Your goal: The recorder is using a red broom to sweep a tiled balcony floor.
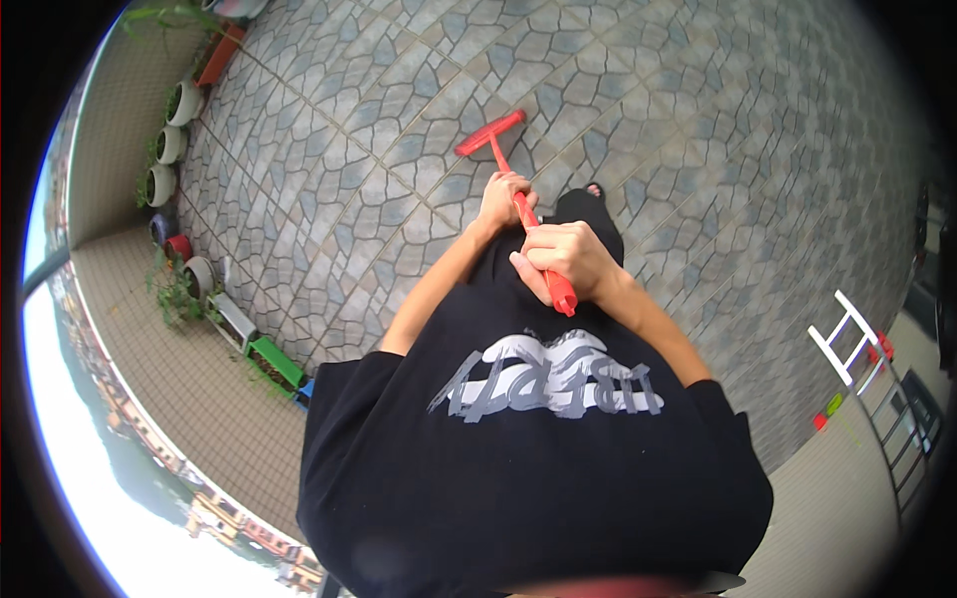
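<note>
Both hands grip the red handle of a long push broom [488, 133], which runs away from my body. My left hand [504, 199] is wrapped round the shaft farther out, nearer the head. Closer to my chest, my right hand [563, 257] closes round the upper part, with the handle's end sticking out below the fist. The broom's wide red head lies crosswise over the stone-patterned floor [399, 80], a little left of my foot. Its underside is hidden, so bristles do not show clearly.
Along the low tiled wall [130, 120] on the left stand white pots [182, 103] with plants, a red pot [177, 247] and a green planter box [276, 363]. At the right are a white rack-like frame [845, 334] and dark railings [885, 439]. My sandalled foot [595, 189] is just ahead.
</note>
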Available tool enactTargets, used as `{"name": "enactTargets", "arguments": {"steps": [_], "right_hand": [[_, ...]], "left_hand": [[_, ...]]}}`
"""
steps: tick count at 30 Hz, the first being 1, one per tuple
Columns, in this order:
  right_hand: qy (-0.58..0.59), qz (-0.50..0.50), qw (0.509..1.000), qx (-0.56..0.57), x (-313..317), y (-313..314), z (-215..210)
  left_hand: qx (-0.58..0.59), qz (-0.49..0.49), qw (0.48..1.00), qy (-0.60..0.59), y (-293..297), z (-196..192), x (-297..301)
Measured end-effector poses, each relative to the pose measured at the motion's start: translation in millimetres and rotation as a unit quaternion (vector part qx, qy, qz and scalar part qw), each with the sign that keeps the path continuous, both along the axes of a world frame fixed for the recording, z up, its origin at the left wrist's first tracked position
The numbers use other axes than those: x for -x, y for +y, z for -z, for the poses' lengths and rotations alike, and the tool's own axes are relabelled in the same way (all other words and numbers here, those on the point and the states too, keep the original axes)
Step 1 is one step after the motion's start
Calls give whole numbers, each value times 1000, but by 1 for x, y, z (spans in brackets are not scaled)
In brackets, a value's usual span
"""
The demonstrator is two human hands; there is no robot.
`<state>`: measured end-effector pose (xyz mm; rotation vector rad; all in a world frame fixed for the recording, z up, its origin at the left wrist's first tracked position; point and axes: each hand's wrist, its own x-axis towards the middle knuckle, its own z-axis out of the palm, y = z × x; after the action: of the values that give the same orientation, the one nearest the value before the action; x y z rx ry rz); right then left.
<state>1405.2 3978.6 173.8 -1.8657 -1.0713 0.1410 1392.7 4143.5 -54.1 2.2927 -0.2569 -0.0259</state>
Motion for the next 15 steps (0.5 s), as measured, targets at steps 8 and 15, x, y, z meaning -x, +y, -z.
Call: {"name": "enactTargets", "arguments": {"steps": [8,15], "right_hand": [[-44,-75,993,-85,-18,-59,-9],[-4,-29,995,-99,-57,-109,77]], "left_hand": [[-18,-94,987,-131,-30,-34,-19],[-7,2,998,55,-63,27,-67]]}}
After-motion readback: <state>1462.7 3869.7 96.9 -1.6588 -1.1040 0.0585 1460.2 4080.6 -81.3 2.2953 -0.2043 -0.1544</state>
